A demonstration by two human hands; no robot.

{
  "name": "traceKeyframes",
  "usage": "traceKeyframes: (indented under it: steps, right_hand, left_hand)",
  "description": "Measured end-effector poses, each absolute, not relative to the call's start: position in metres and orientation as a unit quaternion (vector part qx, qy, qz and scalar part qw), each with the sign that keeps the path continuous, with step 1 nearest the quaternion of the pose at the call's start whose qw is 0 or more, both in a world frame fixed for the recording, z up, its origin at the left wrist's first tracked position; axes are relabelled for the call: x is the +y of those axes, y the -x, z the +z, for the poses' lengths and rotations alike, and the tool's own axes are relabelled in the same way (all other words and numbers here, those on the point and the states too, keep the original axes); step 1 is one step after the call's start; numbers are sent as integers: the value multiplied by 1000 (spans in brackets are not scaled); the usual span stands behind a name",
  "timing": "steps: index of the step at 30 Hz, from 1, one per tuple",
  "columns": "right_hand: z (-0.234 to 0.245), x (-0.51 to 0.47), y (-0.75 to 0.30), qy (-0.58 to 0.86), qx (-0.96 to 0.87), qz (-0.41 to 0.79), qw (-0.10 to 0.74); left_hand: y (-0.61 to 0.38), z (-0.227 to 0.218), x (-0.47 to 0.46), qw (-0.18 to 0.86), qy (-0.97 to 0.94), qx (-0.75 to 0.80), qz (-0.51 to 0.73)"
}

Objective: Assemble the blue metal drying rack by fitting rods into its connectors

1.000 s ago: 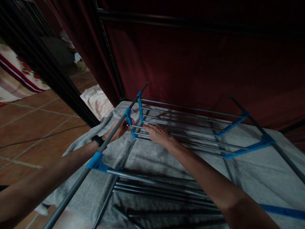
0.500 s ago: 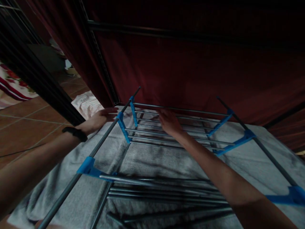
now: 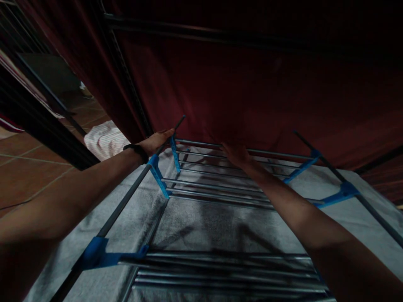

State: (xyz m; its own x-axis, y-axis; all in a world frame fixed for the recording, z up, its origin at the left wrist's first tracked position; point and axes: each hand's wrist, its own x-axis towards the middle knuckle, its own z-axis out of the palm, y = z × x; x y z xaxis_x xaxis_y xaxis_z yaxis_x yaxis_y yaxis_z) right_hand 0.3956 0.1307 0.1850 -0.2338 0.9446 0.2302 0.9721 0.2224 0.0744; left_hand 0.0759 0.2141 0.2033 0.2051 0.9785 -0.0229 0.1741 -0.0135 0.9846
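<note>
A rack frame of grey metal tubes and blue plastic brackets lies on a grey blanket (image 3: pixel 195 226). My left hand (image 3: pixel 159 138) is closed at the far-left blue bracket (image 3: pixel 174 155), where it meets the left side pole (image 3: pixel 126 199). My right hand (image 3: pixel 236 154) is closed on the far crossbar (image 3: pixel 201 144), its fingertips partly hidden. Several parallel crossbars (image 3: pixel 208 188) run between the left brackets and the far-right blue bracket (image 3: pixel 304 165). Nearer me, another blue bracket (image 3: pixel 97 253) sits on the left pole.
Several loose metal tubes (image 3: pixel 220 279) lie across the blanket close to me. A dark red fabric panel (image 3: pixel 252 92) with black bars stands right behind the frame. On the tiled floor (image 3: pixel 22 167) to the left are a dark post and a striped cloth (image 3: pixel 105 136).
My left hand has moved forward and right from beside the pole onto the far-left bracket. My right hand has shifted slightly right along the far crossbars. The view has moved closer.
</note>
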Motion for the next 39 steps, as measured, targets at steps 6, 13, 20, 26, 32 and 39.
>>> traceKeyframes:
  steps: [6, 13, 20, 26, 32, 39]
  right_hand:
    - [186, 128, -396, 611, -781, -111, 64]
    - [186, 130, -400, 596, -793, -114, 64]
    - [187, 136, -405, 565, -815, -103, 79]
    - [191, 140, -404, 555, -824, -74, 86]
    - [187, 137, -400, 559, -825, -49, 70]
    - [196, 139, -406, 532, -838, -77, 92]
  left_hand:
    - [-78, 198, 223, 568, -533, 463, 423]
    - [-80, 198, 225, 571, -526, 472, 418]
    - [-85, 202, 219, 579, -517, 465, 427]
    - [-92, 206, 216, 576, -487, 498, 428]
    - [-93, 209, 216, 565, -498, 516, 408]
    - [-81, 210, 217, 486, -612, 534, 322]
